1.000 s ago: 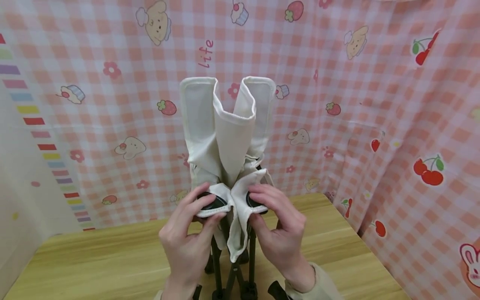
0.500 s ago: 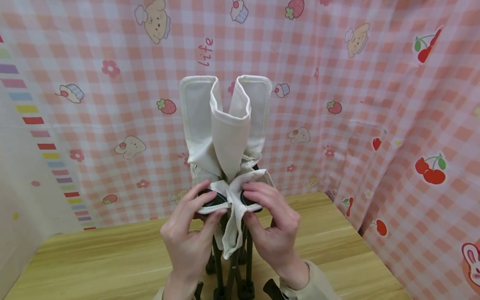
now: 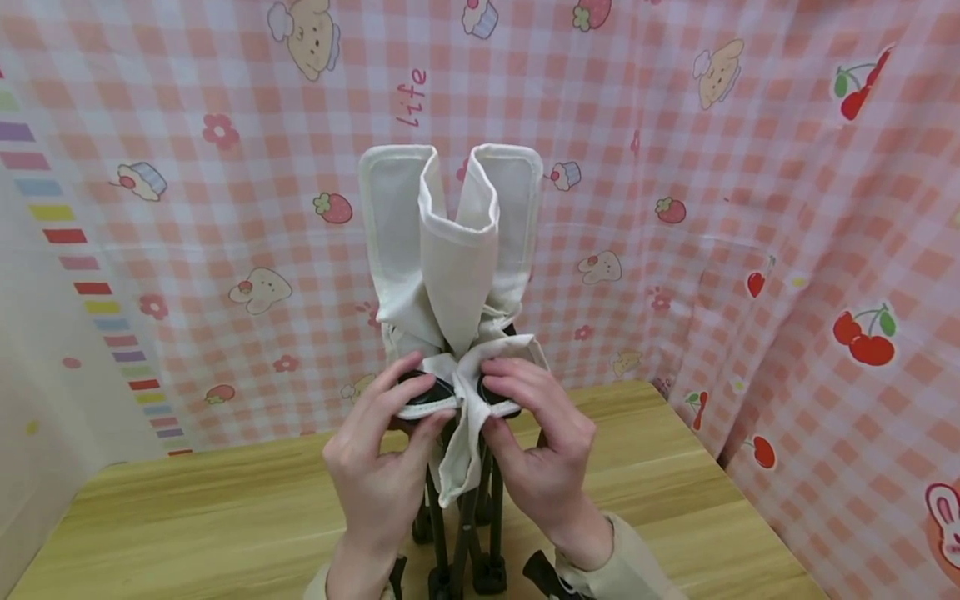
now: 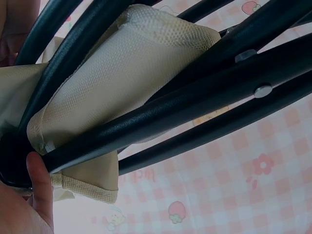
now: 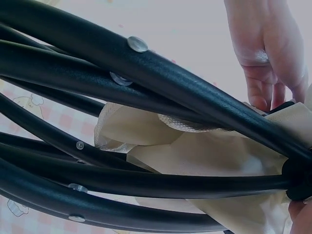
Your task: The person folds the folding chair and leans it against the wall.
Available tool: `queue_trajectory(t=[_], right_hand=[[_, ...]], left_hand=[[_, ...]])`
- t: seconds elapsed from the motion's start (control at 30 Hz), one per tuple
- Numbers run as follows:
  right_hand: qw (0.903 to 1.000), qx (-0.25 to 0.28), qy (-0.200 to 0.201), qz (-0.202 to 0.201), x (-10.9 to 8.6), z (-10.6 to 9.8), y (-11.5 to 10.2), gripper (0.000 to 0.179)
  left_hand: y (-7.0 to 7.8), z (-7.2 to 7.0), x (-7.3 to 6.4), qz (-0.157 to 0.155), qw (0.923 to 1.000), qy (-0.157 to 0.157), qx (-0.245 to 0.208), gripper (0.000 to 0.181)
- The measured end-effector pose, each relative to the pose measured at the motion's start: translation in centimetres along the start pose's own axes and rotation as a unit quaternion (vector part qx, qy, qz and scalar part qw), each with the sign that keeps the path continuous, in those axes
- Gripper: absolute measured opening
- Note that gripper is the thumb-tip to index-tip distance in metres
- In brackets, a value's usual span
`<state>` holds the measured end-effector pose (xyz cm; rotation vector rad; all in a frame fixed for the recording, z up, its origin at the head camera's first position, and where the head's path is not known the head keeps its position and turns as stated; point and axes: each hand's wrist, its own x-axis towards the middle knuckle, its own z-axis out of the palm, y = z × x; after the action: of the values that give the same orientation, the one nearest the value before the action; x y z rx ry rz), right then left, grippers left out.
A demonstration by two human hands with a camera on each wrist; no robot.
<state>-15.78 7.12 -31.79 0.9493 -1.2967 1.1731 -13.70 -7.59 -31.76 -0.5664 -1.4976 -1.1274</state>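
Observation:
A small folding chair stands partly folded, its white fabric [image 3: 459, 275] rising in two upright flaps with a deep fold between them. My left hand [image 3: 378, 458] pinches the left front corner, fingers over a black corner piece [image 3: 431, 390] and thumb below the white hem. On the opposite corner, my right hand [image 3: 543, 450] grips the same way, partly covering its black piece. Seat cloth bunches downward between the hands. In the left wrist view, black tubes [image 4: 170, 112] cross in front of sagging fabric [image 4: 117, 87]. Riveted dark tubes [image 5: 204, 183] converge toward my right thumb [image 5: 300, 217].
The chair's black legs [image 3: 497, 517] stand on a wood-grain table [image 3: 225, 508]. Behind it hangs a pink checked curtain [image 3: 285, 217], which continues along the right side. Black frame ends [image 3: 543, 575] stick out near my right wrist.
My right hand has shifted left with its corner, so the two front corners are closer together. The hanging seat fold has narrowed and swung slightly left. My left hand has barely moved.

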Motion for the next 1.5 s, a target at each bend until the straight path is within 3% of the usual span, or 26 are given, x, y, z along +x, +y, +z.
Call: queue_trajectory(t=[0.37, 0.6, 1.5], right_hand=[[1.0000, -0.005, -0.003, -0.007, -0.1, 0.0, 0.1, 0.030], [0.9995, -0.003, -0.024, -0.019, -0.3, -0.6, 0.2, 0.029], [0.9993, 0.002, -0.021, -0.031, -1.8, -1.2, 0.4, 0.045]], left_hand=[[0.0, -0.2, -0.2, -0.009, 0.9999, -0.014, -0.005, 0.042], [-0.6, -0.2, -0.4, 0.008, 0.9996, 0.010, -0.025, 0.044], [-2.0, 0.2, -2.5, 0.039, 0.9974, 0.059, 0.011, 0.051]])
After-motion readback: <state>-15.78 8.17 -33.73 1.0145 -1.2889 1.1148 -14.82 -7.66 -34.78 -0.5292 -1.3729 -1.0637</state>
